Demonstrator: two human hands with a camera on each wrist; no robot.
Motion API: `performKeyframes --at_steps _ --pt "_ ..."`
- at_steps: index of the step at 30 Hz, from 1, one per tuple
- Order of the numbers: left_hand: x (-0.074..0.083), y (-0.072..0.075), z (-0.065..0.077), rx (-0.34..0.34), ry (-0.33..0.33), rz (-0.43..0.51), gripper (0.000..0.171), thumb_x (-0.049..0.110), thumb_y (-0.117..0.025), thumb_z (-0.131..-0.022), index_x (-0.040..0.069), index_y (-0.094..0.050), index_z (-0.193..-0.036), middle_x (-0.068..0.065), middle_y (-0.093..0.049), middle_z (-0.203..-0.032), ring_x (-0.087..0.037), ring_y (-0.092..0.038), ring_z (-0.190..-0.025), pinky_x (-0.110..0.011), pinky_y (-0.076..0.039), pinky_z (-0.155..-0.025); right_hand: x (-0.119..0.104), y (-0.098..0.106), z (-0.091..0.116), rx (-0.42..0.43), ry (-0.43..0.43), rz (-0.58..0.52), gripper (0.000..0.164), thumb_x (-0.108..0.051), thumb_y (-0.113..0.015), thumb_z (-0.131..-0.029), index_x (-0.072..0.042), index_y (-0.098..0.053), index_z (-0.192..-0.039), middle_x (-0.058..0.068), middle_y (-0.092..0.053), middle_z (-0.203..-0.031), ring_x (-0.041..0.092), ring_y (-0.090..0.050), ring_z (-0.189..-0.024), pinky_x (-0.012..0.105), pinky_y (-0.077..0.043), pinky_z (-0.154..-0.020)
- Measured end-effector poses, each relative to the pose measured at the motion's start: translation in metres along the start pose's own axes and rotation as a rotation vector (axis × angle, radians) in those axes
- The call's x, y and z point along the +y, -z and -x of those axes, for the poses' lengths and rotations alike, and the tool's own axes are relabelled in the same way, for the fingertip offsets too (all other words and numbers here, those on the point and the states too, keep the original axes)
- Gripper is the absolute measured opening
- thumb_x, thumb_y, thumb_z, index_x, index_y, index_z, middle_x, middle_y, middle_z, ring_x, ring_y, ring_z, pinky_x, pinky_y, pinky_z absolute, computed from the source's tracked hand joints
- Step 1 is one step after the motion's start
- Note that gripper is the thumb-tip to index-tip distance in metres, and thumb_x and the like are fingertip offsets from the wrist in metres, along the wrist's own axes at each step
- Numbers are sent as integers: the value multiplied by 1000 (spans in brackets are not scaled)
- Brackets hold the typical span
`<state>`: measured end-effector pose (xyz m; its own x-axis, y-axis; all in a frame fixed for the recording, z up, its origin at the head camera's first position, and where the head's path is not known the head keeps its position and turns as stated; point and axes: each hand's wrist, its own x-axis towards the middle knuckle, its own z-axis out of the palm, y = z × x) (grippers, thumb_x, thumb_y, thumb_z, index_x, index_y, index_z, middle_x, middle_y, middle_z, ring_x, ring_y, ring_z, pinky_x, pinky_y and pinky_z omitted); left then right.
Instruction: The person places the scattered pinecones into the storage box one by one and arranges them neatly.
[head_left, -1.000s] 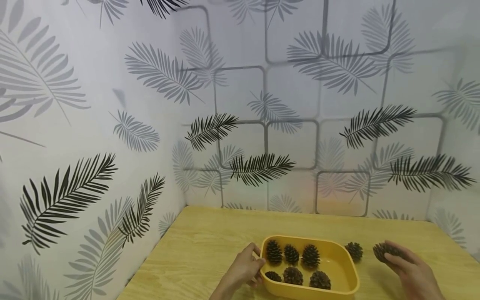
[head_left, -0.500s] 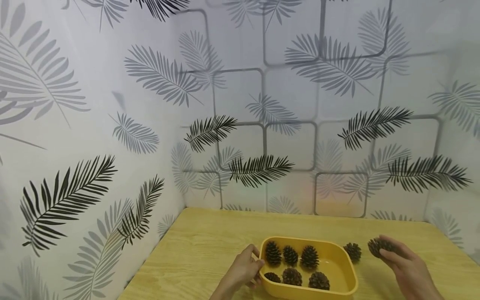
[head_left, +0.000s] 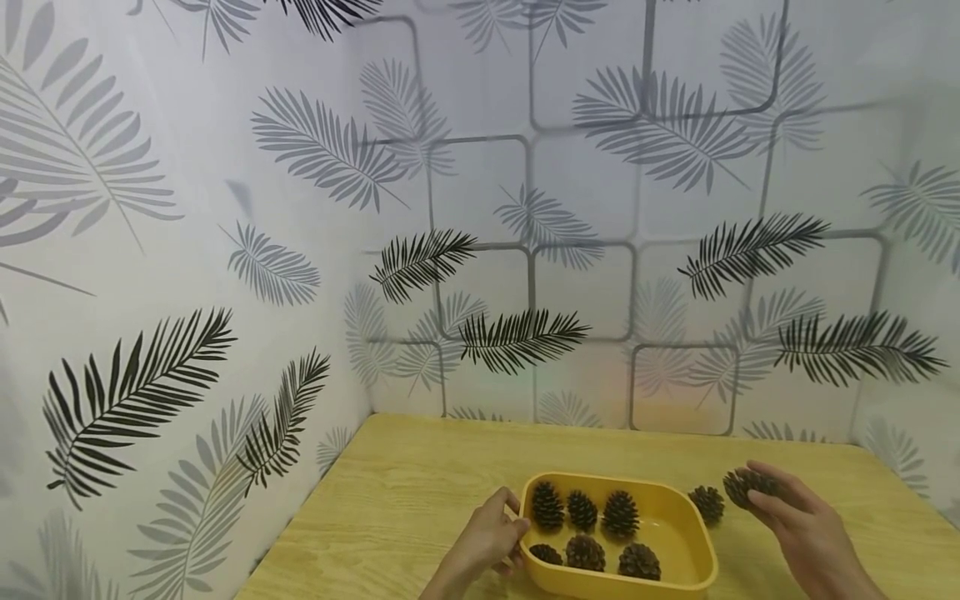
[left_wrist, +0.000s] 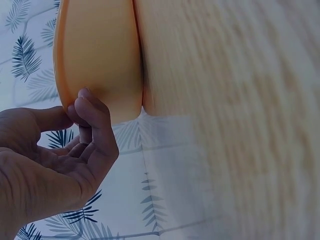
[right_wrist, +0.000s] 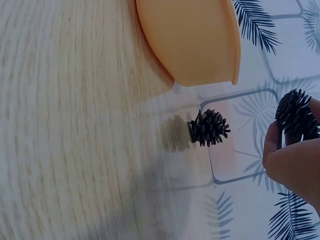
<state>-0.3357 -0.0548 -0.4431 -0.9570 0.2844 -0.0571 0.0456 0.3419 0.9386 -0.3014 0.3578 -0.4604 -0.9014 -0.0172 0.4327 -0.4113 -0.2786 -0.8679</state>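
A yellow plastic tray (head_left: pixel 678 546) stands near the table's front edge with several pine cones inside, in two rows. My left hand (head_left: pixel 486 537) grips its left end; in the left wrist view the thumb and fingers pinch the tray's rim (left_wrist: pixel 61 75). Right of the tray, my right hand (head_left: pixel 806 525) holds a pine cone (head_left: pixel 742 487) above the table between thumb and fingers. That held pine cone (right_wrist: pixel 294 112) also shows in the right wrist view. A loose pine cone (head_left: pixel 707 505) sits on the table just beyond the tray's right end, apart from the hand.
The light wood table (head_left: pixel 420 467) meets walls at its back and left, covered in leaf-patterned paper (head_left: pixel 585 292). Inside the tray, the pine cones (head_left: pixel 585 552) lie toward the left and middle, with bare floor at its right end.
My right hand has moved left and slightly up with its pine cone, closer to the tray. The left hand keeps its grip on the tray, which stays in place.
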Motion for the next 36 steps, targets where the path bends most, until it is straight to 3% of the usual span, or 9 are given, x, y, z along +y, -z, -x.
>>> performKeyframes --at_steps 7,12,16,22,32,36 --pt "-2 0 -1 -5 2 5 12 9 -60 -105 5 -53 -113 -9 -62 -74 -13 -60 -51 -19 -45 -39 -2 -11 -3 -3 -48 72 45 3 -46 -109 -18 -60 -146 -23 -57 -135 -8 -54 -119 14 -52 -90" --pt "-5 1 -2 -11 -19 -31 10 10 -60 -105 5 -53 -111 -10 -65 -73 -13 -61 -51 -21 -48 -40 -3 -20 -4 37 -178 214 44 -9 -51 -110 -27 -55 -150 -26 -45 -135 -13 -50 -115 13 -51 -88" --pt "-6 2 -2 -13 -28 -22 10 10 -61 -105 5 -53 -111 -11 -65 -73 -14 -62 -51 -21 -48 -40 -5 -27 -6 65 -260 297 43 -16 -57 -109 -32 -54 -149 -31 -48 -129 -11 -55 -110 16 -53 -86" --pt "-3 2 -1 -12 -27 -3 11 9 -61 -105 5 -53 -111 -12 -64 -74 -14 -62 -51 -21 -48 -40 -5 -36 -9 60 -254 316 43 -14 -57 -109 -29 -55 -149 -31 -50 -127 -12 -54 -109 17 -52 -86" --pt "-1 2 0 -18 -20 -4 11 10 -60 -106 5 -53 -112 -12 -64 -76 -15 -62 -53 -20 -48 -40 -3 -45 -12 64 -290 315 44 -22 -57 -109 -32 -52 -152 -18 -38 -140 -13 -52 -111 15 -51 -90" --pt "-1 2 0 -21 -14 -1 11 10 -60 -106 5 -52 -112 -11 -65 -76 -15 -62 -53 -20 -47 -41 -4 -49 -14 59 -282 295 43 -18 -57 -109 -31 -54 -150 -23 -46 -136 -14 -52 -109 14 -50 -91"
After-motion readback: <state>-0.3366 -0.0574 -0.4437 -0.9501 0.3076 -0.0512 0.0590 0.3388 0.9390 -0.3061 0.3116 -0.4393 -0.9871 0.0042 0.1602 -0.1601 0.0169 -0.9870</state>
